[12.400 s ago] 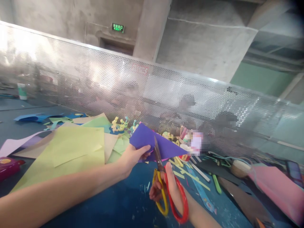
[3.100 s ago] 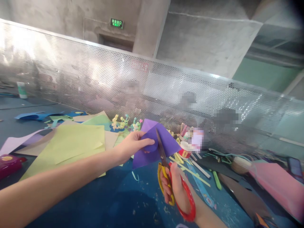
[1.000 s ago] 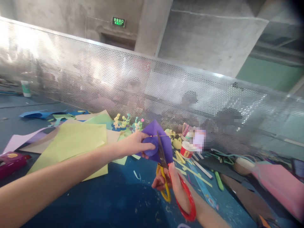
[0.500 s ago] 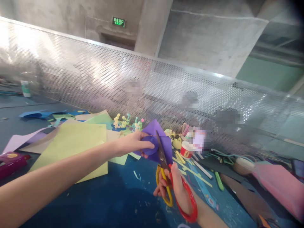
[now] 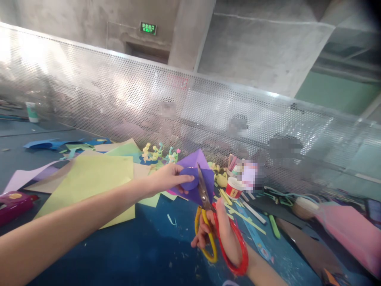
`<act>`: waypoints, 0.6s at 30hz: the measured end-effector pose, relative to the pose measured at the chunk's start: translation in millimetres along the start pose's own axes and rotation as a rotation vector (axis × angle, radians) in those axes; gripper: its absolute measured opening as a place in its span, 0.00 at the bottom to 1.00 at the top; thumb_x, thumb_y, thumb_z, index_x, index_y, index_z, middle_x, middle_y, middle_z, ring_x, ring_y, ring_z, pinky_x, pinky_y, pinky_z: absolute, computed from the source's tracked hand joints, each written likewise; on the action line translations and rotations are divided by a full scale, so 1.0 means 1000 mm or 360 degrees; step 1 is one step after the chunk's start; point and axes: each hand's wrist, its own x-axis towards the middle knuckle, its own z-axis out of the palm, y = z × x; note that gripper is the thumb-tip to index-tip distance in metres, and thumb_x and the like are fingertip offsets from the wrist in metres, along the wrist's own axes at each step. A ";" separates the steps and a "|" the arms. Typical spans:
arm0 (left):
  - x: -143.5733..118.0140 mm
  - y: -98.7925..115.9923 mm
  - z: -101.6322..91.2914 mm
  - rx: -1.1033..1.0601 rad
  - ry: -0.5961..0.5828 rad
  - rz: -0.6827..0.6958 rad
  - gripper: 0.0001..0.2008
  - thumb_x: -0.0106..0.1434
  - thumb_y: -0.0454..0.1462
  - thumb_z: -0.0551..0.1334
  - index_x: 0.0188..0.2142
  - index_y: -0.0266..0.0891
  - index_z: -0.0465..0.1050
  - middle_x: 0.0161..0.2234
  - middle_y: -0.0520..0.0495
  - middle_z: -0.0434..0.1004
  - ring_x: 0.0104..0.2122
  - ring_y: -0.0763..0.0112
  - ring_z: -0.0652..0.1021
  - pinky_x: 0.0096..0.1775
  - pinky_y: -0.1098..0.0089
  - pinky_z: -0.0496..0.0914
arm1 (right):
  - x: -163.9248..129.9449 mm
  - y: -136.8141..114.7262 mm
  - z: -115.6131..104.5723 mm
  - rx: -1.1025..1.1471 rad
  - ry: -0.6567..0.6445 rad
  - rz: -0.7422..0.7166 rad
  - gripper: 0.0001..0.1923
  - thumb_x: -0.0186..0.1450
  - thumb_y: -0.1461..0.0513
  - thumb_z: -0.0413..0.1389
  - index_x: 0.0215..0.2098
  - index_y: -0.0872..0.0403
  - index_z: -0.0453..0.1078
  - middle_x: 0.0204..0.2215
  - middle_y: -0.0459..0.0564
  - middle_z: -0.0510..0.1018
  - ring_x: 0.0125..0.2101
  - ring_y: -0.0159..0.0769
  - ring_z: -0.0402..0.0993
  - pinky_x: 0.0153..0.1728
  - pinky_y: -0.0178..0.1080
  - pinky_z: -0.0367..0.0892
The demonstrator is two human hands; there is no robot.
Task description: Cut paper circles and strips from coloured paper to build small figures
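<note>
- Purple paper (image 5: pixel 195 174) is what we hold up over the blue table (image 5: pixel 143 254), just in front of the perforated metal screen (image 5: pixel 119 95).
- Our left hand (image 5: pixel 166 180) is pinched shut on the paper at its left side, thumb on the near face, where a rounded shape shows.
- Our right hand (image 5: pixel 222 234) is closed through the loops of the scissors (image 5: pixel 208 222), one yellow and one red; the blades point up into the sheet beside our left fingertips.
- We judge the paper light, thin and floppy: it will bend away from the blades unless held close to the cut, and it tears or creases easily. The best hold seems right beside the cutting line, fingers clear of the blades.
- Yellow-green sheets (image 5: pixel 89 178) lie flat to the left, touching other sheets in tan and lilac.
- Small paper figures (image 5: pixel 157 153) stand behind the sheet, near the screen.
- To the right we see a small red-and-white cup (image 5: pixel 233 188), loose yellow strips (image 5: pixel 241 216) and pink paper (image 5: pixel 351 234), well apart from our hands.
</note>
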 end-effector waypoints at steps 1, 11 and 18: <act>0.000 0.000 0.000 0.0010 -0.0004 0.0006 0.13 0.56 0.45 0.62 0.26 0.35 0.71 0.23 0.49 0.76 0.25 0.72 0.77 0.31 0.71 0.72 | 0.000 0.000 0.000 0.0066 -0.0043 0.0033 0.33 0.58 0.37 0.26 0.16 0.50 0.52 0.13 0.47 0.67 0.20 0.37 0.72 0.32 0.42 0.70; 0.000 0.000 -0.006 0.0023 -0.0120 -0.0022 0.12 0.56 0.43 0.62 0.24 0.34 0.72 0.22 0.50 0.75 0.22 0.75 0.75 0.30 0.73 0.71 | 0.000 0.003 0.001 -0.0013 -0.0016 0.0019 0.29 0.60 0.39 0.35 0.17 0.51 0.55 0.21 0.52 0.75 0.27 0.38 0.73 0.32 0.40 0.68; -0.002 0.002 -0.005 0.0051 -0.0144 0.0000 0.13 0.56 0.44 0.62 0.25 0.35 0.72 0.23 0.48 0.76 0.24 0.74 0.76 0.31 0.72 0.70 | 0.003 0.009 0.001 0.0035 0.0025 -0.0004 0.31 0.59 0.38 0.35 0.16 0.52 0.54 0.13 0.46 0.65 0.24 0.39 0.74 0.30 0.39 0.67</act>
